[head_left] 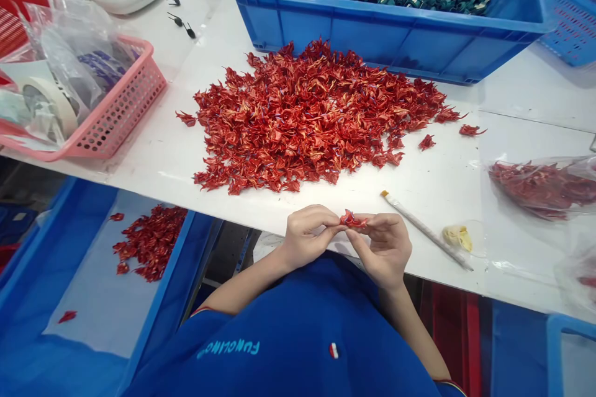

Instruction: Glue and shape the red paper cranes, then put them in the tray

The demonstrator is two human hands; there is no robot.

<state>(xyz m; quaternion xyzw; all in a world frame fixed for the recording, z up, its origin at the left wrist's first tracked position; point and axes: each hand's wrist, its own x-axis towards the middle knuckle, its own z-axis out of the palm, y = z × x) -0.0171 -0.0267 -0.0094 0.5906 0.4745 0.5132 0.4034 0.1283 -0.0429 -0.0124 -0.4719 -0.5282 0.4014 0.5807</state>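
My left hand [306,234] and my right hand [384,245] meet at the near edge of the white table [153,155]. Both pinch one small red folded foil piece [352,219] between their fingertips. Just beyond them lies a large heap of the same red pieces [311,118]. A thin brush [426,229] lies to the right of my right hand, beside a small yellowish blob [459,237].
A blue crate [372,25] of dark green rolled pieces stands at the back. A pink basket [116,111] with plastic bags sits at the left. A clear bag of red pieces [544,186] lies at the right. Below left, a blue bin [84,298] holds red pieces.
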